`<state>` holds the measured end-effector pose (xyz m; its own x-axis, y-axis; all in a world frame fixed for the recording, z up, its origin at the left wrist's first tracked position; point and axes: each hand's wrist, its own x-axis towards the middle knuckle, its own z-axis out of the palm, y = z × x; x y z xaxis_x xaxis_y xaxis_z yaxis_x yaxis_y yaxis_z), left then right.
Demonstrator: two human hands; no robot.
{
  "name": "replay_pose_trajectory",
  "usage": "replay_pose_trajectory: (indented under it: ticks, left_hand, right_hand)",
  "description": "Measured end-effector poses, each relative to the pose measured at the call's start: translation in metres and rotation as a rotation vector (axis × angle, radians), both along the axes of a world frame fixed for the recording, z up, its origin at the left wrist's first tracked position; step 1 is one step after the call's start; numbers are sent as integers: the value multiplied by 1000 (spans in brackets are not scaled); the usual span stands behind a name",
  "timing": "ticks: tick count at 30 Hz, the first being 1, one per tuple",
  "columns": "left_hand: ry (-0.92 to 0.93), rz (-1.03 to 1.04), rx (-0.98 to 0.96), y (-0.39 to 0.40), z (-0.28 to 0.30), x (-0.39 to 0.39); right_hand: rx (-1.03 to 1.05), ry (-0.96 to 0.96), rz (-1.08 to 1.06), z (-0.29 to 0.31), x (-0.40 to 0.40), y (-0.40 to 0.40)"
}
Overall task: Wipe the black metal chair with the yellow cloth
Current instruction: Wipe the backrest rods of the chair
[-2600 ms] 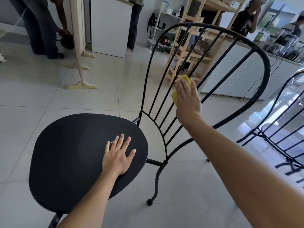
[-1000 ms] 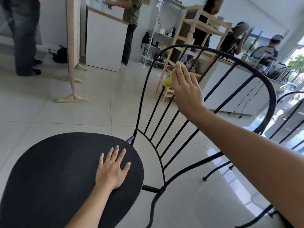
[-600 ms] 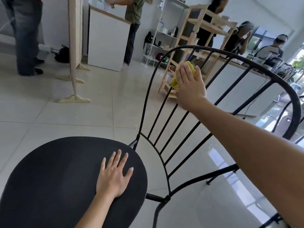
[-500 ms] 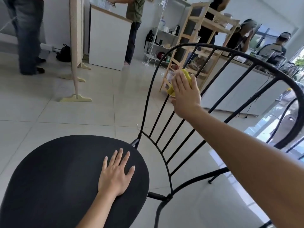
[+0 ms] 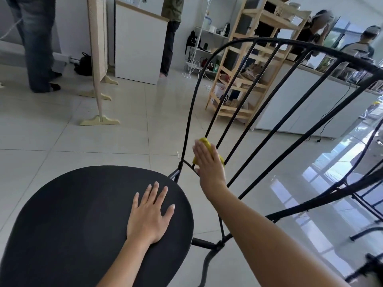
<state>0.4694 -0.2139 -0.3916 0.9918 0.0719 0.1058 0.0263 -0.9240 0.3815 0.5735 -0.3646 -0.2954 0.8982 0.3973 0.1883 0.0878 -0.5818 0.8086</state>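
Lower now, right hand (image 5: 209, 164) fingers press yellow cloth (image 5: 207, 142) flat against chair spindles (image 5: 238, 112).

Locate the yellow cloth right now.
In the head view, the yellow cloth sits under the right hand, pressed against the lower bars of the chair back, just right of the seat where the left hand rests.

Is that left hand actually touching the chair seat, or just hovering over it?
Touching. The head view shows the left hand lying flat, palm down and fingers spread, on the black seat, with no gap showing beneath it.
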Motion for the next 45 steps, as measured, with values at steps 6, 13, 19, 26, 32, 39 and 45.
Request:
replay_pose_trajectory:
  ticks: [6,13,19,26,32,39,45]
  left_hand:
    - [19,2,31,-3,1,1]
    - [24,-7,23,-2,5,-2]
    - [36,-11,10,-2,8,-4]
    - [23,-1,17,-2,6,-3]
    - [38,-6,39,-2,7,-2]
    - [27,-3,49,-2,4,-1]
    - [12,-8,34,-2,3,-1]
  right_hand:
    - [-93,109,28,-17,-5,-4]
    - [-73,57,80,73,0,-16]
    - [7,-44,92,188,18,-33]
    - [70,-94,92,237,34,-43]
    - [103,-123,102,211,32,-39]
    - [18,-46,119,126,19,-25]
    - [-22,-34,59,39,12,-14]
